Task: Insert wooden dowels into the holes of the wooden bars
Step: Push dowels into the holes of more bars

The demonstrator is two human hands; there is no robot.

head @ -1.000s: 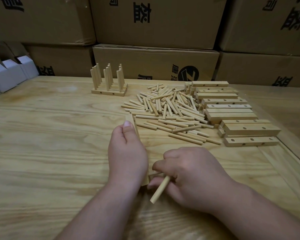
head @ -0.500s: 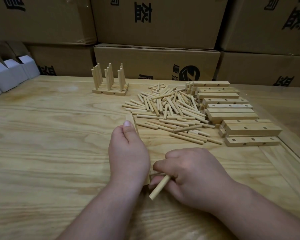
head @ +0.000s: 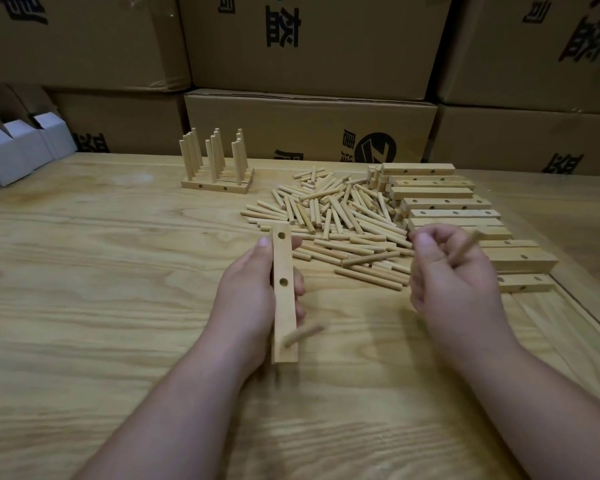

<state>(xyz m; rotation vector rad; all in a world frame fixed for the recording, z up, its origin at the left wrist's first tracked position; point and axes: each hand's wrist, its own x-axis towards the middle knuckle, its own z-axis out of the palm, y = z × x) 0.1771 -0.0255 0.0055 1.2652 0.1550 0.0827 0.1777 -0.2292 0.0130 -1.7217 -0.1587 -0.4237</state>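
Note:
My left hand (head: 248, 299) grips a wooden bar (head: 284, 306) lengthwise over the table, its drilled face turned up. Two holes in it stand empty, and one dowel (head: 303, 335) sticks out of the near hole toward the right. My right hand (head: 447, 282) is off to the right, clear of the bar, and pinches another dowel (head: 465, 249), blurred by motion. A heap of loose dowels (head: 340, 216) lies behind my hands. Stacked drilled bars (head: 444, 202) lie to its right.
Finished bars with upright dowels (head: 215, 168) stand at the back of the wooden table (head: 84, 271). Cardboard boxes (head: 309, 126) wall off the far edge. White cartons (head: 14, 150) sit at the back left. A raised strip (head: 575, 306) runs along the table's right side.
My left hand turned the bar so its holes face up, one dowel now seated in the near hole. My right hand moved away to the right and up, now with another dowel in it.

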